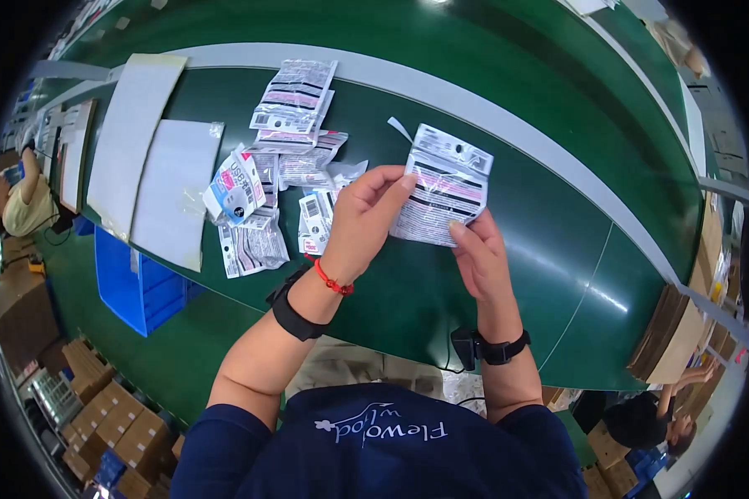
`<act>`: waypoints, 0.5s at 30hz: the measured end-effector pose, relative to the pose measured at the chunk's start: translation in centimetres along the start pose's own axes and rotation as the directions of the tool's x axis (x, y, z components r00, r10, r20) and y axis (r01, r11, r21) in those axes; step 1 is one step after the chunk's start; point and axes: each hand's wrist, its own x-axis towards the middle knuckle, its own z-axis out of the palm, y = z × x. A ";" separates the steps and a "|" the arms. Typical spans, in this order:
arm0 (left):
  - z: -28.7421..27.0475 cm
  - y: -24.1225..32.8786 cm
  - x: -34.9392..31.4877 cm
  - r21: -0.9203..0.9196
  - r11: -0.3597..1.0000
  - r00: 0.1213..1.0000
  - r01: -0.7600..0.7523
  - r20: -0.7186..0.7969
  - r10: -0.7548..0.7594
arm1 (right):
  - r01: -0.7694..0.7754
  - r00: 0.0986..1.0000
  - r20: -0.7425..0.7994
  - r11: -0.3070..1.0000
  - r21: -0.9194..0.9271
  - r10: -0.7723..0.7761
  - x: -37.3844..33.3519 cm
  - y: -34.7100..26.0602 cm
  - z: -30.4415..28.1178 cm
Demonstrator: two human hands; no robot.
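Pouch (441,195), one: flat, plastic, held between both hands over the green worktop (424,320), right of a loose group of packets (295,96).

Left hand (364,212): partly closed, pinching the pouch at its left edge; thumb laid on the printed face, fingers curled, their tips largely hidden. Red bracelet (334,281) and black wristband (295,314) at the wrist.

Right hand (484,258): partly closed, gripping the pouch at its lower right corner; thumb on the face, remaining fingers behind and below the edge. Black strapped device (499,351) at the wrist.

Pouch, appearance: silvery white, glossy, lightly creased; roughly rectangular, slightly tilted. Face carries dark bars, a pink band and blocks of fine print; small hang hole near the top edge. A narrow pale strip (399,129) shows beside the upper left corner; whether joined to the pouch, cannot be told.

Surroundings: packets overlapping, several with similar bars and pink bands, one white-and-blue packet (240,190) uppermost at the left. Further left, two white boards (175,183), lying side by side with edges overlapping. Blue crate (141,287) below the worktop's left edge.
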 end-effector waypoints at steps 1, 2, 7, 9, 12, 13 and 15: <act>-0.3 -0.4 0.1 -0.008 1.000 1.000 -0.003 0.007 0.003 | 0.005 1.000 0.010 0.998 -0.070 -0.004 0.0 0.1 0.1; -0.6 -0.8 0.1 -0.017 1.000 1.000 -0.008 0.011 0.008 | -0.007 1.000 0.022 0.997 -0.072 0.009 0.0 0.4 0.0; 0.4 -3.6 -0.3 0.274 0.929 0.960 -0.248 -0.060 0.274 | -0.173 0.942 -0.330 0.921 -0.350 0.052 1.4 0.5 -1.6; 1.6 -3.7 -0.1 0.268 0.899 0.934 -0.347 0.010 0.357 | -0.119 0.962 -0.272 0.951 -0.284 0.039 1.2 -0.2 -2.9; 2.0 -4.3 -0.6 0.382 0.846 0.913 -0.372 -0.016 0.408 | -0.052 0.972 -0.236 0.969 -0.242 -0.007 1.2 0.5 -2.7; 2.0 -4.3 -0.8 0.371 0.868 0.937 -0.328 0.012 0.349 | -0.063 0.980 -0.199 0.967 -0.247 0.013 1.0 0.6 -3.1; 2.4 -4.1 -1.4 0.385 0.869 0.937 -0.309 -0.033 0.348 | -0.017 0.981 -0.190 0.963 -0.269 -0.035 0.5 0.9 -3.5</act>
